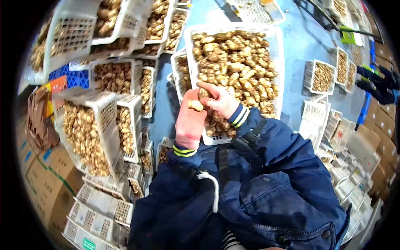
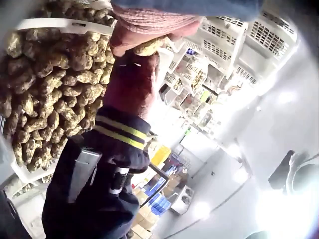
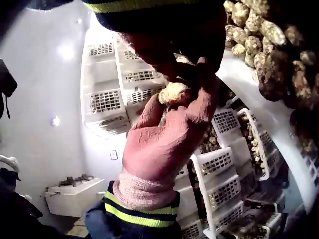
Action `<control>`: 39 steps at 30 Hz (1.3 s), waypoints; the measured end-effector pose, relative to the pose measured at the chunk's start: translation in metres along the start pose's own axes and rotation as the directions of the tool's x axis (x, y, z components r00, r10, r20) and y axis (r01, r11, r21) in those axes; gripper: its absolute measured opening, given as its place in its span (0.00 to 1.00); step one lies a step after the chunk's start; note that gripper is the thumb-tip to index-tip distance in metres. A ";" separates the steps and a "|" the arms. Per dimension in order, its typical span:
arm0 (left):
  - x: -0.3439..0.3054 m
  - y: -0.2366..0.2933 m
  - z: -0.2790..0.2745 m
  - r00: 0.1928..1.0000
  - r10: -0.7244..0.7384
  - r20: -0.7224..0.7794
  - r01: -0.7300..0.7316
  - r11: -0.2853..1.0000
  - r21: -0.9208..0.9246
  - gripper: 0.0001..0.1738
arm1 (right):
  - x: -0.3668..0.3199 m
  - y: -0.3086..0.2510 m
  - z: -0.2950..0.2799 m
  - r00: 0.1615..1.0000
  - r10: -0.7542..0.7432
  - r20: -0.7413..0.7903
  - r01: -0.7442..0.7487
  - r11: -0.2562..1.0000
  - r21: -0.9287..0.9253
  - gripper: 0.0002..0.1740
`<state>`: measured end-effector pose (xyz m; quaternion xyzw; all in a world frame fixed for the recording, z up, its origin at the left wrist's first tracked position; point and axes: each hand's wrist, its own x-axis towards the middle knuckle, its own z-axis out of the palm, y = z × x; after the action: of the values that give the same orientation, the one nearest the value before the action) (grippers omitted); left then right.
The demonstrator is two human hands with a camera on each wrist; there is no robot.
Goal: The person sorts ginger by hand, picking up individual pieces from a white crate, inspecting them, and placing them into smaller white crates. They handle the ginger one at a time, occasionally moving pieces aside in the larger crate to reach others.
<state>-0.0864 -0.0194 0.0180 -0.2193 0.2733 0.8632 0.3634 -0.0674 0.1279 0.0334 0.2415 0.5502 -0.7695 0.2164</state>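
My left hand [image 1: 188, 125], in a pink glove, holds a pale, knobbly tuber [image 1: 196, 105] in its upturned palm and fingers. In the right wrist view its fingers curl around that pale tuber [image 3: 174, 93]. Close beside it, my right hand [image 1: 224, 103], also gloved in pink, pinches a browner tuber [image 1: 203, 93] between thumb and fingers. The two hands meet over the near left edge of a large white crate [image 1: 280, 62] heaped with brown-gold tubers [image 1: 237, 62]. Darker tubers [image 1: 218, 125] show just below my right hand.
Stacked white crates [image 1: 100, 100] of tubers stand on the left, above cardboard boxes [image 1: 46, 179]. More crates [image 1: 323, 77] sit on the blue floor [image 1: 300, 46] at right. A perforated tray [image 1: 256, 12] lies beyond the large crate. Another person [image 1: 379, 83] is at the far right.
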 end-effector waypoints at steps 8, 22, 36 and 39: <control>0.001 -0.018 -0.004 0.982 -0.088 -0.168 0.080 0.995 -0.056 0.24 | -0.027 0.009 -0.035 0.957 -0.189 -0.220 0.244 0.935 0.256 0.27; -0.005 -0.067 0.032 0.950 -0.303 -0.075 0.309 0.947 0.092 0.32 | -0.059 0.024 -0.075 0.935 -0.265 -0.235 0.220 0.954 -0.203 0.28; -0.012 -0.064 -0.013 0.859 0.224 -0.460 -0.073 0.944 0.323 0.24 | 0.090 0.055 -0.398 0.817 0.008 -0.576 0.309 0.838 0.450 0.21; -0.013 -0.067 -0.019 0.832 0.344 -0.435 -0.138 0.889 0.437 0.24 | 0.112 0.046 -0.417 0.841 -0.025 -0.541 0.415 0.672 0.613 0.03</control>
<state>-0.0249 0.0015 -0.0096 -0.3225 0.5492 0.7441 0.2016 -0.0730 0.5034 -0.1848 0.4214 0.2722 -0.8539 -0.1384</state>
